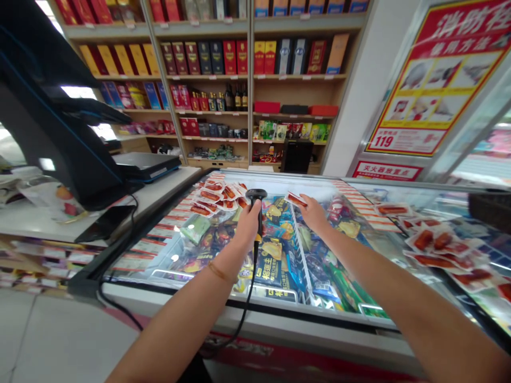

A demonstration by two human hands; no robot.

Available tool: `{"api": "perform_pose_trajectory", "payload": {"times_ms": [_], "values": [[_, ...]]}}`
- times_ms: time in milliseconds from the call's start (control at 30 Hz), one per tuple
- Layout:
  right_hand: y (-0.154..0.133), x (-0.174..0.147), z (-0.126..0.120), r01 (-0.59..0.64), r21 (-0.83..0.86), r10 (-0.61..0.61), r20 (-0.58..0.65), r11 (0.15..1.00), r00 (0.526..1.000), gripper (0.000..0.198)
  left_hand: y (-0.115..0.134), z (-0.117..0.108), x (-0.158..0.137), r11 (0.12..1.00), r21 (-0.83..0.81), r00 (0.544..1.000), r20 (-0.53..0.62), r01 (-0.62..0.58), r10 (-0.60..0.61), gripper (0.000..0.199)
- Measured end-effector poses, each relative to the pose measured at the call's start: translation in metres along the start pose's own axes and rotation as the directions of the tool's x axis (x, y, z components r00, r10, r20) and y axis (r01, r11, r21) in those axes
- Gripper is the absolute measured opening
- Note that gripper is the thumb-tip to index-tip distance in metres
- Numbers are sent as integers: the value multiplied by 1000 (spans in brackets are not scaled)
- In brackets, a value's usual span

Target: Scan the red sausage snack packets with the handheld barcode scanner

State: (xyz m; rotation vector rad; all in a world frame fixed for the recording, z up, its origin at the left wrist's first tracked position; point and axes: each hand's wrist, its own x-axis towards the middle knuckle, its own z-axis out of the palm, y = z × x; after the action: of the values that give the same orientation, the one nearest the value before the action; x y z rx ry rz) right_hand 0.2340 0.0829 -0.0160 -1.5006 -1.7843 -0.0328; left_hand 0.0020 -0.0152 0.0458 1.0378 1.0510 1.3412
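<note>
Holding a scanner (257,195) in my left hand (249,219) and a snack packet (295,200) in my right hand (313,210)

On my feed, both hands reach over a glass-topped chest freezer (319,323) that fills the middle of the frame. The left hand's fingers are curled around the scanner's black handle, just left of centre, with the thumb up near the head. A black cable (246,306) drops from the handle toward the bottom of the frame. My right hand, right of centre, has its fingers pinching one end of the snack packet, which holds something reddish-brown; it sits to the right of the scanner, near it but apart.

I see a pile of similar packets (211,196) on the glass left of the scanner, and a second pile (443,242) at the right of the frame. Colourful bags (271,260) show under the glass. At the left, a tabletop (170,187) carries a dark flat device (106,223). Shelves (203,78) of boxes and bottles line the top of the frame, and a red-and-yellow poster (439,80) hangs upper right.
</note>
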Motion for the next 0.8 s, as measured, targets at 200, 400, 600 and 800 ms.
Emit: {"api": "perform_pose_trajectory", "payload": {"times_ms": [200, 400, 600, 800], "values": [[-98, 54, 42, -9, 109, 4, 43, 994, 999, 39, 36, -76, 4, 994, 34, 973, -204, -104, 108, 37], [-204, 92, 102, -113, 73, 101, 152, 991, 983, 39, 44, -154, -5, 996, 30, 941, -328, -83, 88, 40], [-234, 104, 134, -123, 26, 112, 267, 992, 957, 38, 48, -186, -9, 996, 8, 930, -357, -90, 87, 41], [-198, 88, 112, -43, 4, 41, 224, 999, 974, 37, 45, -157, -5, 997, -31, 950, -307, -69, 56, 38]]}}
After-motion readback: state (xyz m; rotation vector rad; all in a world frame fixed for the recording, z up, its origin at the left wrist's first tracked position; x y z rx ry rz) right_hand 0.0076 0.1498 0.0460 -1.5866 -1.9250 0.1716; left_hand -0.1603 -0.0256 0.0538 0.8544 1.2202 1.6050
